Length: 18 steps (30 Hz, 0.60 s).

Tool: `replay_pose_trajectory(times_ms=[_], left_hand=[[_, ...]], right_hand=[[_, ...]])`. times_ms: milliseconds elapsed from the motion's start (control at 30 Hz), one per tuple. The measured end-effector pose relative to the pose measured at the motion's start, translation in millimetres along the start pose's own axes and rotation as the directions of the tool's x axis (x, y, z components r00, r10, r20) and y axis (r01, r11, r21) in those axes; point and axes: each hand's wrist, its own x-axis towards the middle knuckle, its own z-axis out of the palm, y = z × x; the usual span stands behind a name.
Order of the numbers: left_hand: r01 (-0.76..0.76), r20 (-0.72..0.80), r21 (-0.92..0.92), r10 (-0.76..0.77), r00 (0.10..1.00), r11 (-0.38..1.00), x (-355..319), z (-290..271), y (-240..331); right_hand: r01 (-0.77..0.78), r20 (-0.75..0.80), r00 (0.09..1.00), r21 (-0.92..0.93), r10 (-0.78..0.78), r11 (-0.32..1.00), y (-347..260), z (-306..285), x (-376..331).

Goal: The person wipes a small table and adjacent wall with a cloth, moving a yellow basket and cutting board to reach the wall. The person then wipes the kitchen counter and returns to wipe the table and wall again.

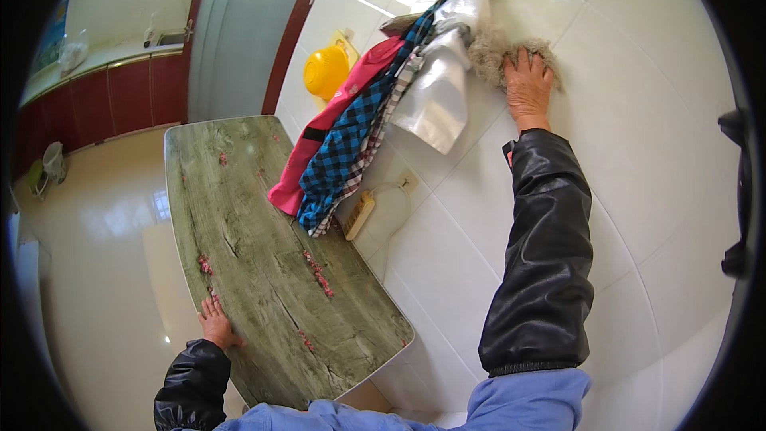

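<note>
My right hand (527, 89) is up against the white tiled wall (479, 199), pressing a fluffy greyish-brown cloth (491, 52) to the tiles. Its fingers curve over the cloth, and part of the cloth spreads out to the left toward the hanging aprons. My left hand (215, 324) rests with fingers apart on the left edge of a green wood-patterned table (263, 303). It holds nothing. Black shiny sleeve covers are on both forearms.
Pink (339, 120) and blue-black checked aprons (343, 148) hang from the wall beside a clear plastic bag (439, 96). A yellow bowl-shaped thing (325, 72) is on the wall too. Below are a power strip (359, 215) and a socket (408, 181). A door (247, 32) stands behind.
</note>
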Motion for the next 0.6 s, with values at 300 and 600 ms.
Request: replay_pose_trajectory(times_ms=[300, 600], left_hand=[[-0.019, 0.018, -0.045, 0.02, 1.0, 0.999, -1.1, -3.7, 0.3], [-0.036, 0.01, -0.026, 0.036, 0.999, 0.999, 4.3, 1.9, -1.5]], right_hand=[[-0.519, -0.06, 0.841, -0.367, 0.537, 0.772, 268.9, -101.0, -44.2], [-0.75, -0.132, 0.6, -0.437, 0.789, 0.497, 345.9, -247.8, -291.0]])
